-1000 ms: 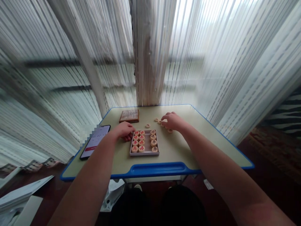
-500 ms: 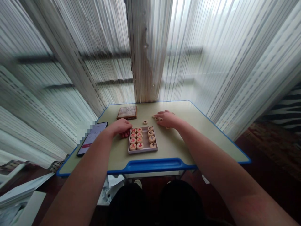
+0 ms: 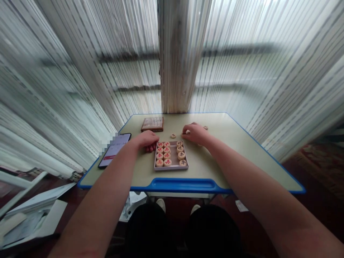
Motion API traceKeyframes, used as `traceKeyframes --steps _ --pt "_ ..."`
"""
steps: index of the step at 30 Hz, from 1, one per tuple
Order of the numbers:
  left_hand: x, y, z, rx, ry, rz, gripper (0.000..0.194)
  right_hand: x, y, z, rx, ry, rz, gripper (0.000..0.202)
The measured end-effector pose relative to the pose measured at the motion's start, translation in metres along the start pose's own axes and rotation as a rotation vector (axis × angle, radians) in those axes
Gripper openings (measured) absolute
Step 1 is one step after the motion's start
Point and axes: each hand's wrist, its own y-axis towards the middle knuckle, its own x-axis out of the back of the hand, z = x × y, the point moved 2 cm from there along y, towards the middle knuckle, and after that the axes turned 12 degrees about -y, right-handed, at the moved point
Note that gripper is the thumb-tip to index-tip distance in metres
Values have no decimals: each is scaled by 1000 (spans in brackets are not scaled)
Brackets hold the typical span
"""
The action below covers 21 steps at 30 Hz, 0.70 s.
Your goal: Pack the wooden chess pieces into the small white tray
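Note:
Round wooden Chinese chess pieces lie in a shallow open box (image 3: 172, 167): two columns with red characters (image 3: 167, 156) on the left, one column with black characters (image 3: 181, 155) on the right, and a bare strip between. At the box's upper left corner, my left hand (image 3: 147, 139) is closed with curled fingers against the wall. Beyond the box, my right hand (image 3: 195, 133) rests low over the table, its bent fingertips closed around a pale Chinese chess piece, mostly hidden. Just left of those fingertips lies a loose black piece (image 3: 173, 136). Another loose piece (image 3: 205, 127) lies behind the hand.
A brown box with a printed lid (image 3: 152, 124) sits at the table's back left. A phone (image 3: 115, 149) lies along the left side. The pale table has a blue rim with a tray groove (image 3: 184, 184) in front. Curtains (image 3: 177, 71) hang behind it.
My right hand has drawn its fingers together, uncovering a loose piece behind it. My left hand stays at the box corner. The whole view has shifted slightly.

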Motion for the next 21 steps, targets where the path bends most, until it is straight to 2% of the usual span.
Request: traceKeyframes --steps 3,5,7,9,11,14,21 --pt "2 2 -1 -46 -4 -93 17 5 -1 2 -11 115 -56 19" --pt "3 1 -5 -171 -22 -215 17 9 -2 6 -6 263 -93 24" --pt "4 -3 -13 -348 -87 -277 16 16 -4 12 32 447 -132 29" --pt "1 -8 -20 -507 -182 -237 19 24 -7 21 99 610 -164 31" --pt "-2 -14 -25 -593 -236 -151 26 32 -12 31 163 705 -181 28" --pt "-6 -21 -29 -631 -203 -63 32 41 -17 42 221 756 -192 24" --pt "-9 -28 -35 -677 -282 -38 28 38 -19 49 219 820 -241 27"
